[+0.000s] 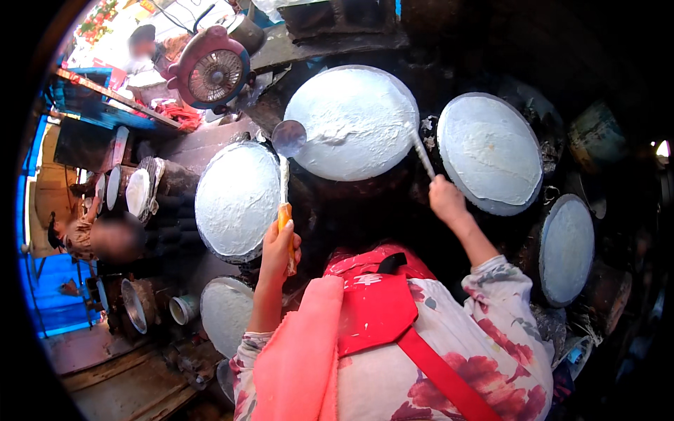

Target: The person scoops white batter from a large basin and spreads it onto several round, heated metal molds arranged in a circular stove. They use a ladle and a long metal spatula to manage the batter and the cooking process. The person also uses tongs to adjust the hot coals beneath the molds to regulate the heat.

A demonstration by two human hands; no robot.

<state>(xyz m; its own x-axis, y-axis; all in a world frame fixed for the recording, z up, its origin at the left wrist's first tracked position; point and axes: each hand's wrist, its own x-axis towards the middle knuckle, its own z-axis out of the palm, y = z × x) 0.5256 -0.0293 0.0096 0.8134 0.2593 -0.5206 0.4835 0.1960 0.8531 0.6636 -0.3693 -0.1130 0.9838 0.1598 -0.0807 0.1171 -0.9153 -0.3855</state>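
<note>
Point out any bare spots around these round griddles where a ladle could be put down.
Crowded: five batter-coated griddles ring the person, nearly touching. Bare dark patches lie between the top griddle and left griddle, under the ladle held by the left hand, and just ahead of the right hand.

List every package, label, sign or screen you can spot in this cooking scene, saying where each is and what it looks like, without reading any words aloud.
Label: a small patch of white marks on the red apron, at the chest near the black strap.
Packages: none that can be told.
Signs: none clear; the bright far left corner is too blurred to tell.
Screens: none in view.
</note>
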